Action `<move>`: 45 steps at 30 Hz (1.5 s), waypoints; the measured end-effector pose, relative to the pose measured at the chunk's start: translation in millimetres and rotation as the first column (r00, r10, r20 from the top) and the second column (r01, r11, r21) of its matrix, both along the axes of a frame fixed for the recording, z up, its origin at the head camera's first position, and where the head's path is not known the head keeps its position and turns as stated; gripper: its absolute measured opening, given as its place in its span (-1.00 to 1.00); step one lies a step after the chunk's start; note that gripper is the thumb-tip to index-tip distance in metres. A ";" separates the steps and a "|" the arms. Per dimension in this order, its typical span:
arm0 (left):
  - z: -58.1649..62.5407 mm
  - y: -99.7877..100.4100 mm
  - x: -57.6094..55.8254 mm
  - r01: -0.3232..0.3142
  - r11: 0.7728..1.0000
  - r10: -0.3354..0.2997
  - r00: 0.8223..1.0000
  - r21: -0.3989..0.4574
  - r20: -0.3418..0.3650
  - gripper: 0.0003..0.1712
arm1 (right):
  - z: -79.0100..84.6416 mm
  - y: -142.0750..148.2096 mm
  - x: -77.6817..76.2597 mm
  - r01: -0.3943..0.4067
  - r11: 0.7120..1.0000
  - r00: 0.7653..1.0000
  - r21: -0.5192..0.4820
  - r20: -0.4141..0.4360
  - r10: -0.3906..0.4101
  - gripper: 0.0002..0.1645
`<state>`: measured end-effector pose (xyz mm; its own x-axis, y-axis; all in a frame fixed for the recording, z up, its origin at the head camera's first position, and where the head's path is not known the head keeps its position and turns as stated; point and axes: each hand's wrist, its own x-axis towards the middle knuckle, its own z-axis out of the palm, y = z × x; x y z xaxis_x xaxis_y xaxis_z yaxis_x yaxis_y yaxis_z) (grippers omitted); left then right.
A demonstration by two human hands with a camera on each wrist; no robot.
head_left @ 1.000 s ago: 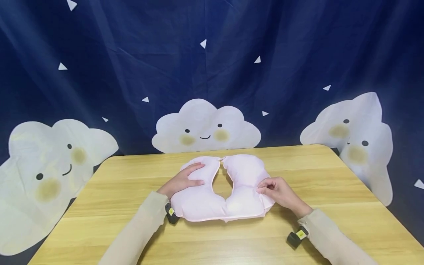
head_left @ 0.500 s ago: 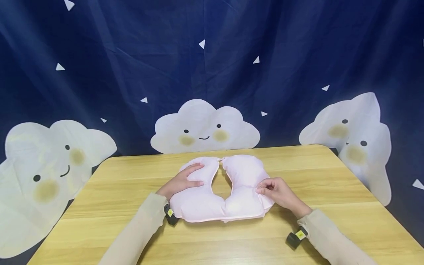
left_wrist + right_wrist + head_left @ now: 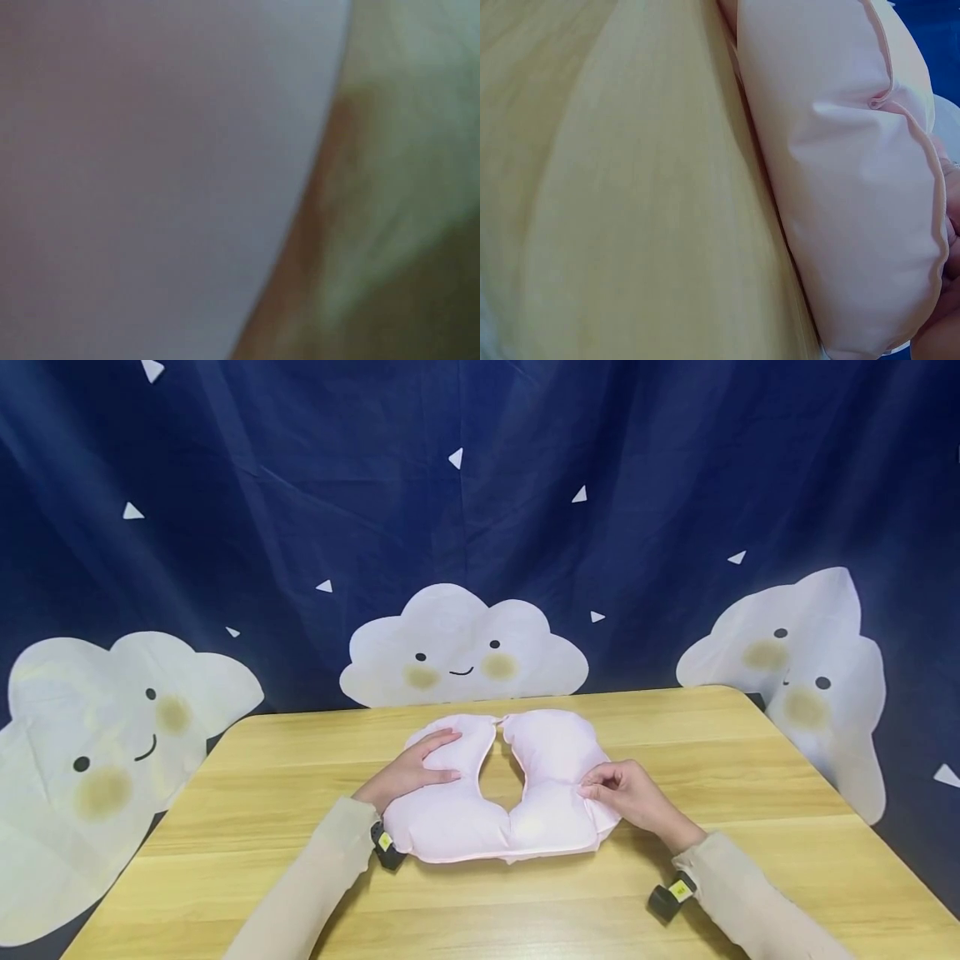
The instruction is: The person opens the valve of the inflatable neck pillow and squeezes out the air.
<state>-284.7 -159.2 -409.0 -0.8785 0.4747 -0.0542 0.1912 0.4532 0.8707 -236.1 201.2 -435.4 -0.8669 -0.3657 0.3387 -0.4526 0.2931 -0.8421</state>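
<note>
A puffy pale pink U-shaped inflatable neck pillow (image 3: 551, 831) lies on the wooden table, its two ends meeting at the far side around a central opening. Across its left part rests my left hand (image 3: 412, 768), fingers and thumb extended over the surface. My right hand (image 3: 626, 789) pinches the pillow's right part between thumb and curled fingers; what exactly lies under the fingertips is hidden. In the right wrist view the seamed side of the pillow (image 3: 855, 202) bulges up, with part of the right hand (image 3: 945, 292) at the edge. The left wrist view is filled by blurred pillow surface (image 3: 150, 180).
The light wooden table (image 3: 480, 910) extends around the pillow on all sides. Behind it hangs a dark blue curtain (image 3: 375, 510) with smiling clouds and white triangles. A small black wrist device (image 3: 667, 900) sits at the right sleeve, another (image 3: 387, 846) at the left.
Both hands keep their places on the pillow, and its shape looks the same. Only the head view has shifted very slightly.
</note>
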 end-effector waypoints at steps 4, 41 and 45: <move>-3.6 -0.7 -1.2 -0.003 1.000 0.004 1.000 -0.001 0.013 -0.19 | -0.2 0.0 0.4 0.007 1.000 1.000 0.010 0.022 -0.007 -0.97; -36.8 -6.3 -19.8 -0.043 0.999 0.042 0.998 -0.017 -0.054 -0.20 | -0.7 -0.9 2.2 0.010 1.000 0.999 0.020 0.040 -0.010 -0.96; -35.6 -5.2 -18.9 -0.042 0.999 0.041 0.997 -0.020 -0.070 -0.20 | 0.1 -0.9 2.3 0.009 1.000 0.999 0.017 0.035 -0.010 -0.96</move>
